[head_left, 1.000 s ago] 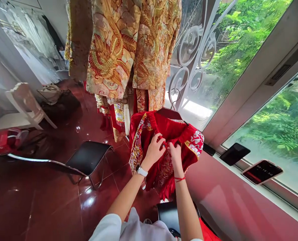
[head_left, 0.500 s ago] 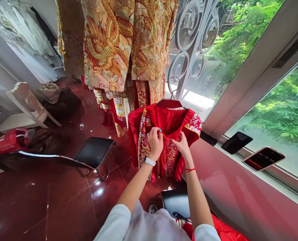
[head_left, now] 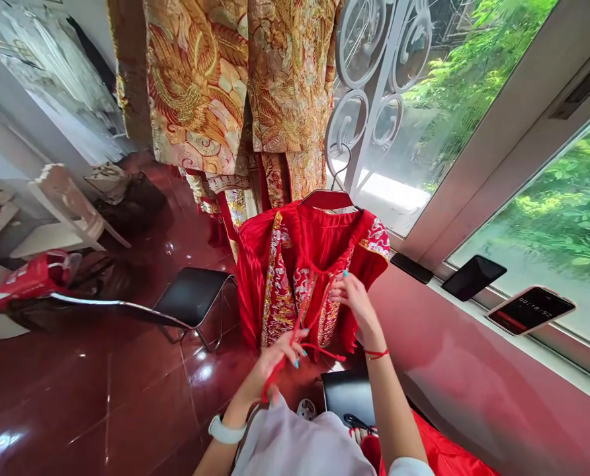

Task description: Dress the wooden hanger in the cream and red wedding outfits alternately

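A red embroidered garment (head_left: 275, 264) hangs on a red hanger (head_left: 327, 196) hooked on the white window grille (head_left: 374, 99). My right hand (head_left: 355, 297) is closed in a pinch on the garment's front opening, where thin red ties start. My left hand (head_left: 275, 360) is lower and nearer to me, fingers closed on a red tie string (head_left: 319, 349) that runs from the garment. A white watch sits on my left wrist and a red thread bracelet on my right.
Gold embroidered robes (head_left: 215, 86) hang behind the garment. A black stool (head_left: 188, 297) stands on the glossy red floor to the left. A second black seat (head_left: 347, 396) is just below my hands. Three phones (head_left: 530, 309) lie on the window sill at right.
My left hand has drawn down and toward me, pulling a red tie string out from the garment. My right hand stays at the front opening. The view has shifted slightly.
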Available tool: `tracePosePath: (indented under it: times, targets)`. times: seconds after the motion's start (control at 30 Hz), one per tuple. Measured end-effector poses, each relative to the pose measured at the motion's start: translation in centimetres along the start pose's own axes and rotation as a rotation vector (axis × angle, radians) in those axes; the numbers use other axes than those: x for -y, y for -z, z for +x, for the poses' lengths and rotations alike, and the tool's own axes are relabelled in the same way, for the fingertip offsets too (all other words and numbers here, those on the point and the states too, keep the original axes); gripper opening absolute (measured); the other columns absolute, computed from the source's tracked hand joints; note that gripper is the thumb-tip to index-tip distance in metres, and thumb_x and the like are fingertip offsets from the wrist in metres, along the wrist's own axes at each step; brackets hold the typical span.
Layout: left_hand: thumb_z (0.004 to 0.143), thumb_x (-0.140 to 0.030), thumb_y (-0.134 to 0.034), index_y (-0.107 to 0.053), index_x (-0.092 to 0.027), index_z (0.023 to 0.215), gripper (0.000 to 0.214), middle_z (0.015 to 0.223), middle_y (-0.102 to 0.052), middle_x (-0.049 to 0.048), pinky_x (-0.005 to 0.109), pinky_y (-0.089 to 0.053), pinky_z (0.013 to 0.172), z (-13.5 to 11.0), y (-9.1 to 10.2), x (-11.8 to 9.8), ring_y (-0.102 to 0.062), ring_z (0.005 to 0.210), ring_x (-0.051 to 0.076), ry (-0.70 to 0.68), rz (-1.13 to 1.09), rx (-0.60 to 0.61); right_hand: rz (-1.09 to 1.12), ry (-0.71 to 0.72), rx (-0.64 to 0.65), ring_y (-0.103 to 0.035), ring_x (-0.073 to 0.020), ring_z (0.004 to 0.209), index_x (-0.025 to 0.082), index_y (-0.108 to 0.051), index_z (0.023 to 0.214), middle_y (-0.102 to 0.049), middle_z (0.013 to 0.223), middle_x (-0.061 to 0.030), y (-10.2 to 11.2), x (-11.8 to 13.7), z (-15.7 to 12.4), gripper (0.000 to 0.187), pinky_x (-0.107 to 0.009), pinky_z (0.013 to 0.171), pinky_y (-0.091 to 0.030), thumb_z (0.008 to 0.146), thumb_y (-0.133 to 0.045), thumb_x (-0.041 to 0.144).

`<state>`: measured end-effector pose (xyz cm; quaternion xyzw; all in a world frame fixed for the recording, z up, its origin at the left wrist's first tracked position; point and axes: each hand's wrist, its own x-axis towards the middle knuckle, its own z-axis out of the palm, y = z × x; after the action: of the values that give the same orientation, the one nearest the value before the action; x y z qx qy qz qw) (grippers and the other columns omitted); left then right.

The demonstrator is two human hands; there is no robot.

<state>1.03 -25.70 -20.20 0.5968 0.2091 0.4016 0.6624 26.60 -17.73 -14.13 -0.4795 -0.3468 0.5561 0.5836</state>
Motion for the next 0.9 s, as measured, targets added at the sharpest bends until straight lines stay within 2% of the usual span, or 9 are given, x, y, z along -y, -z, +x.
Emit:
tracePosePath:
  times: [0.07,0.1,0.2,0.3,0.4,0.5,0.63,0.8,0.9]
  targets:
    - [0.051,-0.067,-0.090,-0.068,-0.020,0.086,0.063,0.124,-0.067,0.0134,0.044,-0.046,0.100,-0.7,-0.7,-0.1,-0.063,0.105,0.028,0.143,0.108,0.188,0.014,-0.006,0.126,-0.064,-0.0155,0.070,0.024,-0.056,0.088,-0.065,0.072,0.0009,-1.8,-1.0,-1.0,0.047,-0.028,0.068,-0.052,0.070,-0.076,0.063]
    - [0.057,-0.063,-0.089,-0.069,-0.020,0.089,0.057,0.117,-0.070,0.0118,0.044,-0.047,0.100,-1.1,-1.1,-0.2,-0.064,0.104,0.028,0.236,0.152,0.215,0.019,0.010,0.141,-0.063,-0.0151,0.067,0.024,-0.053,0.088,-0.063,0.069,0.0028,-2.4,-1.6,-1.3,0.044,-0.028,0.068,-0.051,0.072,-0.075,0.059]
    - [0.072,-0.051,-0.081,-0.071,-0.021,0.096,0.039,0.109,-0.073,0.0081,0.041,-0.049,0.101,-2.2,-1.5,-0.7,-0.066,0.105,0.025,0.448,0.302,0.068,-0.065,0.108,-0.027,-0.048,-0.0116,0.052,0.026,-0.048,0.093,-0.047,0.058,0.0100,-2.0,-2.8,-1.4,0.036,-0.024,0.055,-0.043,0.074,-0.070,0.048]
    - [0.082,-0.041,-0.071,-0.072,-0.022,0.093,0.022,0.108,-0.075,0.0072,0.041,-0.046,0.107,-3.2,-0.7,-0.8,-0.066,0.111,0.026,0.461,0.423,-0.122,-0.287,0.282,-0.278,-0.049,-0.0128,0.059,0.025,-0.048,0.112,-0.051,0.072,0.0067,0.5,-3.3,-1.2,0.038,-0.026,0.059,-0.044,0.078,-0.061,0.036]
    - [0.087,-0.036,-0.062,-0.073,-0.023,0.092,0.017,0.115,-0.073,0.0083,0.044,-0.046,0.110,-3.5,0.4,-0.2,-0.065,0.117,0.027,0.418,0.497,-0.164,-0.521,0.484,-0.471,-0.060,-0.0195,0.093,0.023,-0.052,0.119,-0.060,0.105,-0.0063,1.7,-3.6,-1.5,0.041,-0.036,0.085,-0.050,0.079,-0.058,0.030]
    - [0.090,-0.029,-0.057,-0.074,-0.024,0.096,0.019,0.136,-0.063,0.0094,0.048,-0.038,0.118,-2.7,0.9,0.1,-0.055,0.134,0.028,0.344,0.666,-0.199,-0.561,0.519,-0.405,-0.061,-0.0223,0.099,0.019,-0.063,0.105,-0.066,0.109,-0.0105,0.6,-4.0,-1.8,0.026,-0.037,0.090,-0.049,0.084,-0.052,0.031]
    - [0.094,-0.019,-0.048,-0.065,-0.026,0.122,0.034,0.145,-0.056,0.0091,0.045,-0.039,0.119,1.9,0.3,-2.3,-0.054,0.135,0.023,0.103,0.901,-0.239,-0.573,0.395,-0.231,-0.066,-0.0218,0.081,0.017,-0.069,0.107,-0.074,0.098,-0.0105,-2.2,-4.5,-0.3,0.033,-0.034,0.079,-0.050,0.090,-0.048,0.035]
    - [0.095,-0.014,-0.046,-0.052,-0.022,0.141,0.047,0.145,-0.057,0.0098,0.046,-0.034,0.122,13.1,-1.1,-7.0,-0.045,0.140,0.023,-0.284,1.291,-0.189,-0.688,0.397,-0.280,-0.065,-0.0235,0.075,0.017,-0.065,0.088,-0.073,0.086,-0.0128,-3.8,-4.1,3.8,0.023,-0.035,0.076,-0.048,0.090,-0.049,0.034]
    - [0.097,-0.016,-0.046,-0.056,-0.013,0.135,0.040,0.133,-0.063,0.0163,0.055,-0.031,0.119,18.2,-0.9,-7.8,-0.050,0.133,0.031,-0.269,1.635,-0.190,-0.641,0.442,-0.266,-0.063,-0.0223,0.073,0.019,-0.063,0.083,-0.073,0.084,-0.0115,-4.0,-3.5,5.3,0.021,-0.034,0.074,-0.048,0.089,-0.052,0.036]
